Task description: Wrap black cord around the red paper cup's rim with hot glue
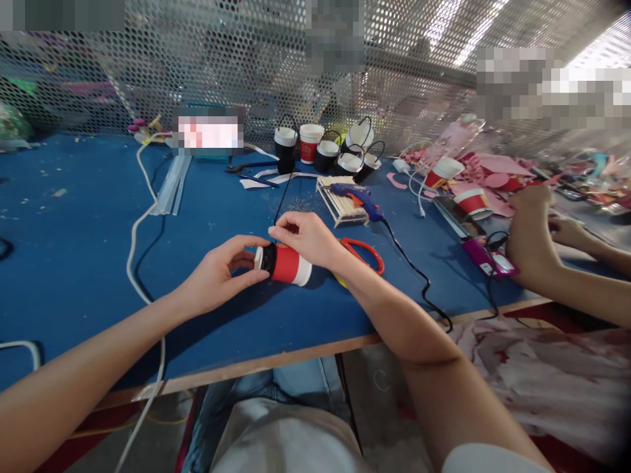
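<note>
A red and white paper cup (290,266) lies on its side, low over the blue table, with a black band around its left end. My left hand (221,272) is closed on that banded end, thumb below and fingers above. Over the top of the cup, my right hand (308,238) has its fingertips pinched at a thin black strip (282,203). This strip runs from the cup toward the back of the table. Red-handled scissors (367,253) lie beside my right forearm, which partly covers them.
A blue glue gun (359,197) rests on a small wooden stick rack (335,209), its black cord trailing right. Several black and white cups with handles (326,156) stand at the back. White cable (132,243) crosses the left. At right, another person's arm (537,256) reaches over pink scraps (497,164).
</note>
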`<state>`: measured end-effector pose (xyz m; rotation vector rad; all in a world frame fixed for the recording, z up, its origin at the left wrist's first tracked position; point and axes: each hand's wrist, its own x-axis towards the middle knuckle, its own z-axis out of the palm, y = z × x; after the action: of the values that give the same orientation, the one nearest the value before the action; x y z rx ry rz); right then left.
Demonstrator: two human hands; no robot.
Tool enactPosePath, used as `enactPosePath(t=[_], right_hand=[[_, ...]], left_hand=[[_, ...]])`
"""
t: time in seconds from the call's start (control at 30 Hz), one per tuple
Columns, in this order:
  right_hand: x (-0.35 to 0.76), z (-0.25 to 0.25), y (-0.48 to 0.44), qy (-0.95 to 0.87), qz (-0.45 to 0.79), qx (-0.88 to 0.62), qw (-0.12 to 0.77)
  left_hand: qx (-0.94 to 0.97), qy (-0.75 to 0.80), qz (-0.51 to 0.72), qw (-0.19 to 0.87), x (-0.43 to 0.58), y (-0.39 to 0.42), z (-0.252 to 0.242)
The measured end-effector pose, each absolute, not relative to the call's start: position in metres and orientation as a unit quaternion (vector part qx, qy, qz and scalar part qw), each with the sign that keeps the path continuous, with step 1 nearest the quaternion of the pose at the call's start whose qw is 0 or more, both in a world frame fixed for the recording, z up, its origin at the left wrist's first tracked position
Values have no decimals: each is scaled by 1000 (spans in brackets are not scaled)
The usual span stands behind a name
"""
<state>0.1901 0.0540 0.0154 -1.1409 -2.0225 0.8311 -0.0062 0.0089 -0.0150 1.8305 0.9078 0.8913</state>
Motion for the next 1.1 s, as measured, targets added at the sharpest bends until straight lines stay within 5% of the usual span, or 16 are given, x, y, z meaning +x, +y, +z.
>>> enactPosePath(t=[0.63,0.87,1.1], right_hand=[[176,26,66,-763,381,-385,352],[198,33,72,-810,199,-466,295],[297,67,84,-670,54,-612,416]], left_hand=[[873,297,267,279,-10,8,-10],[854,297,287,316,-10,9,-12],[842,318,307,309,-11,10,-13]])
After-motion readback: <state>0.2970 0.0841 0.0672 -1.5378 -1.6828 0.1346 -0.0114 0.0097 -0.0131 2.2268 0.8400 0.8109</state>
